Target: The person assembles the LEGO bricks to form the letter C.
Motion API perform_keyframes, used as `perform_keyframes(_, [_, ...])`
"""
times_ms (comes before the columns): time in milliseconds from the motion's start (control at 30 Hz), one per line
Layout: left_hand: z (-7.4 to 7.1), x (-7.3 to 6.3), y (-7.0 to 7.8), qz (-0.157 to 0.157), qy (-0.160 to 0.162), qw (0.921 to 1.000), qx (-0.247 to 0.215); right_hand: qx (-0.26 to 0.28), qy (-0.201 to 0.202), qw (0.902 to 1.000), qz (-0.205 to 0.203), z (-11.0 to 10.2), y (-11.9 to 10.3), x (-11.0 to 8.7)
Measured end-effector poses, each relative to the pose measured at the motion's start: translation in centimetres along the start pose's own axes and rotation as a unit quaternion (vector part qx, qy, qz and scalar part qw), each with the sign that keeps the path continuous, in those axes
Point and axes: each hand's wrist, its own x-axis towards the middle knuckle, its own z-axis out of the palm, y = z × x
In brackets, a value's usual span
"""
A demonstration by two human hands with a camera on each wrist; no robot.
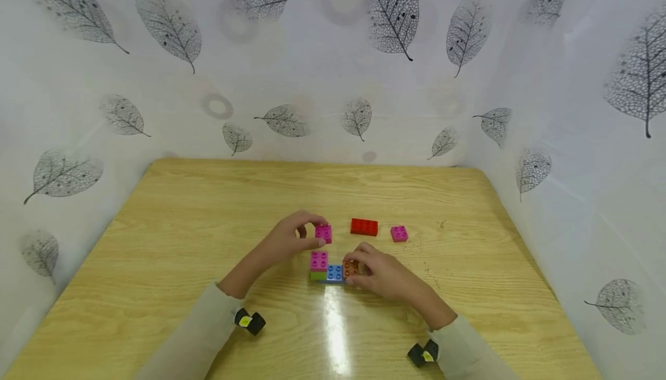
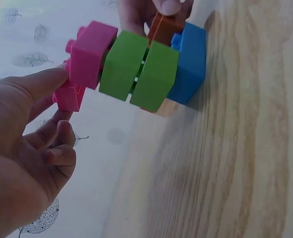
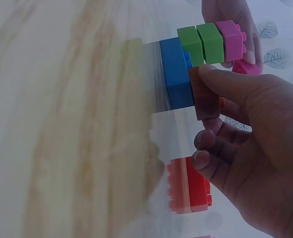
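Note:
My left hand [image 1: 291, 238] pinches a small pink brick [image 1: 323, 233] between thumb and fingers, just behind a built stack. That stack has a blue base brick [image 2: 190, 64] standing on the table, two green bricks [image 3: 211, 43] one above the other, and a pink brick [image 1: 319, 261] on top. Beside the green column, blue studs [image 1: 335, 272] show. My right hand [image 1: 382, 273] grips an orange brick [image 3: 204, 94] at the right end of the blue base, thumb on its near side and fingers on its far side.
A red brick [image 1: 364, 227] lies on the wooden table [image 1: 234, 195] behind the right hand. To its right is another small pink brick [image 1: 399, 233]. A white sheet with leaf prints [image 1: 312, 79] encloses the back and sides of the table.

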Motion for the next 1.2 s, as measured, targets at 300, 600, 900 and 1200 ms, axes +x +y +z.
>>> perform_keyframes(300, [0.2,-2.4,1.7,0.029,0.001,0.9996,0.004,-0.006,0.002,1.0,-0.004,0.0,0.0,0.0])
perform_keyframes(600, [0.4,-3.8,2.1,0.038,-0.007,0.9992,0.003,-0.014,0.005,0.9999,0.006,0.0,-0.1,0.0])
perform_keyframes(900, [0.6,-4.2,1.7,0.019,-0.017,0.9997,-0.001,-0.014,0.004,0.9999,0.007,0.1,-0.2,0.0])
perform_keyframes(1200, [0.7,-4.2,1.7,0.027,-0.021,0.9994,-0.005,-0.005,0.002,1.0,0.005,0.0,-0.2,0.0])
